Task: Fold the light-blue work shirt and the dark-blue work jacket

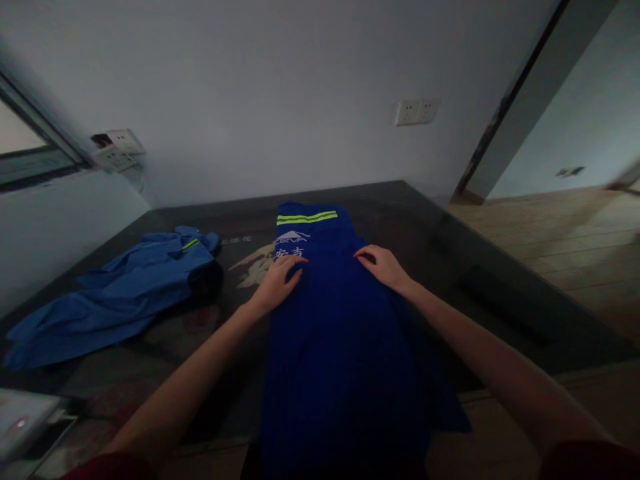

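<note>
A folded royal-blue work jacket (335,313) lies lengthwise on the dark tabletop, its near end hanging over the front edge into shadow. Two yellow-green stripes cross its far end, above a white mountain-shaped logo and white characters. My left hand (275,283) rests on the jacket's left edge over the lettering, thumb apart from the stretched fingers. Opposite it, my right hand (385,265) has its fingertips and thumb drawn together on the cloth at the right edge. A loose flap of cloth spreads out at the lower right, under my right forearm.
Another blue garment (120,280) with a yellow-green stripe lies crumpled on the left of the dark table (400,207). A white object (25,417) sits at the lower left. Wall sockets (417,112) are set behind the table. Wooden floor (550,247) shows to the right.
</note>
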